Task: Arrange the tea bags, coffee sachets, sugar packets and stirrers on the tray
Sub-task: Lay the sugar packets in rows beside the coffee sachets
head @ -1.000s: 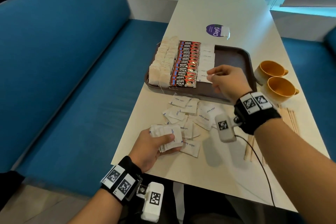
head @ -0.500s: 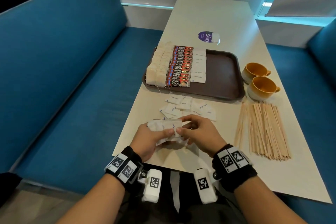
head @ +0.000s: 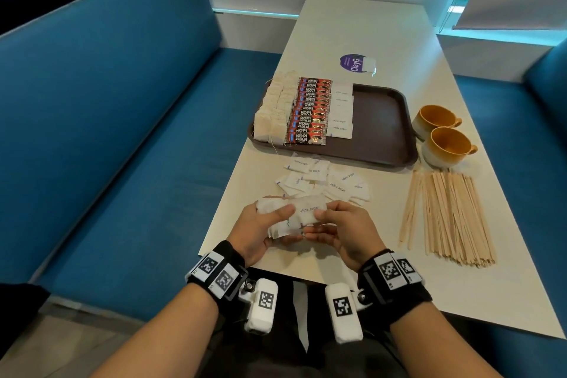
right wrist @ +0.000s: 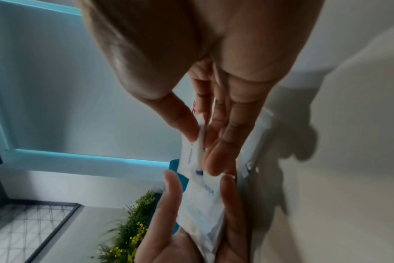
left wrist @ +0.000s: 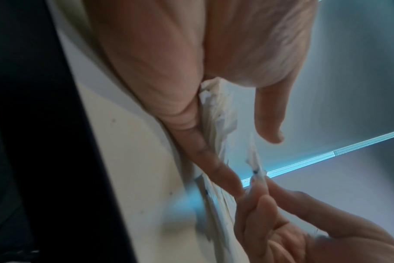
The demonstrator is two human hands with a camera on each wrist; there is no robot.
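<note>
Right hand (head: 346, 233) thumb and fingers pinch top packet (head: 310, 212) | left hand (head: 260, 232) clamps sugar stack (head: 283, 227) above near table (head: 383, 255) edge | loose packets (head: 325, 181) just beyond | tray (head: 383, 129) holds tea bags (head: 274, 110), sachets (head: 310, 110), sugar row (head: 341, 110) | stirrers (head: 448, 215) right.

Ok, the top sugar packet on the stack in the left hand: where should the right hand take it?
By its free right end, coming from the right. The left hand thumb pins the top sugar packet's left end, while the right end overhangs the stack, where the right hand can probably pinch it and slide it off sideways.
</note>
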